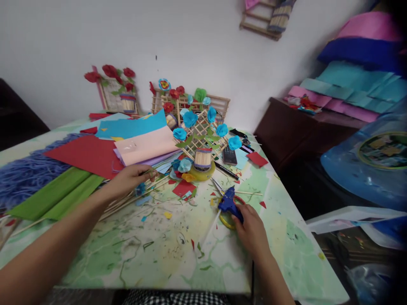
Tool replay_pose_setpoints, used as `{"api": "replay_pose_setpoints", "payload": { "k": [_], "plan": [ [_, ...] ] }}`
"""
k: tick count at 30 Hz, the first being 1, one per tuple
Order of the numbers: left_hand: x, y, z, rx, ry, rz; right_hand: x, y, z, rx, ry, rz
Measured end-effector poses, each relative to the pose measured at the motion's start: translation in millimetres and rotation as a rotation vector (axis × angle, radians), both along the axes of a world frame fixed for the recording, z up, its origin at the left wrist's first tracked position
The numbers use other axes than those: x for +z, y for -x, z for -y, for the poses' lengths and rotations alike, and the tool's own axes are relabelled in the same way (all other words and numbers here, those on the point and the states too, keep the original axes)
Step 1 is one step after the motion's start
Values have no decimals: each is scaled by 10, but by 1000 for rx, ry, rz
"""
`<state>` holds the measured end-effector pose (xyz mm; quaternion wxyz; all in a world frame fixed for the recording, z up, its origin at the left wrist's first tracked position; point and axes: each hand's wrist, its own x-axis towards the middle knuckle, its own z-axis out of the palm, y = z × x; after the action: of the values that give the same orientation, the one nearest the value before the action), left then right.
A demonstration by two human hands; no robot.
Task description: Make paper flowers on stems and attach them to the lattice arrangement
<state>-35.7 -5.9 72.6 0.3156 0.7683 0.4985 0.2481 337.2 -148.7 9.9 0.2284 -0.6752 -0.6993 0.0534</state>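
My right hand (pixel 252 226) is wrapped round the handle of a blue glue gun (pixel 228 202), low over the table at centre right. Scissors with red and yellow handles (pixel 227 221) lie against the glue gun, partly hidden by it, blades pointing away. My left hand (pixel 132 180) is closed in a pinch at centre left, above a bundle of thin sticks (pixel 119 207). A little green shows at its fingertips, too small to name. Between and beyond the hands stands a stick lattice (pixel 199 135) with blue paper flowers (pixel 190 119), green leaves and a small matchstick-like pot (pixel 202 158).
Coloured paper sheets (pixel 85 154) and blue-purple yarn (pixel 34 165) cover the left side. A phone (pixel 229 156), a black pen (pixel 226 170) and a roll of yellow tape (pixel 203 173) lie behind the hands. Scraps litter the tabletop (pixel 152 267). More flower frames (pixel 114 93) lean on the wall.
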Motion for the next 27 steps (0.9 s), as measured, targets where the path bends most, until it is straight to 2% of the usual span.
{"api": "replay_pose_setpoints", "payload": {
  "k": [4, 7, 10, 13, 16, 19, 23, 27],
  "plan": [
    [155, -21, -55, 0, 84, 115, 91, -26, -26, -7, -15, 57],
    [243, -40, -101, 8, 259, 258, 266, -93, -122, -63, -99, 104],
    [287, -79, -136, 28, 433, 438, 452, -103, -325, -123, -141, 159],
    [285, -121, -149, 100, 512, 597, 562, 11, -614, -64, -57, 266],
    [261, -148, -127, 176, 567, 733, 561, 199, -901, 22, 72, 383],
    [246, -147, -74, 219, 604, 804, 488, 354, -1097, 74, 149, 439],
    [253, -84, -4, 203, 602, 830, 397, 439, -1197, 96, 204, 494],
    [273, 13, 30, 186, 553, 839, 410, 449, -1202, 137, 196, 510]
  ]
}}
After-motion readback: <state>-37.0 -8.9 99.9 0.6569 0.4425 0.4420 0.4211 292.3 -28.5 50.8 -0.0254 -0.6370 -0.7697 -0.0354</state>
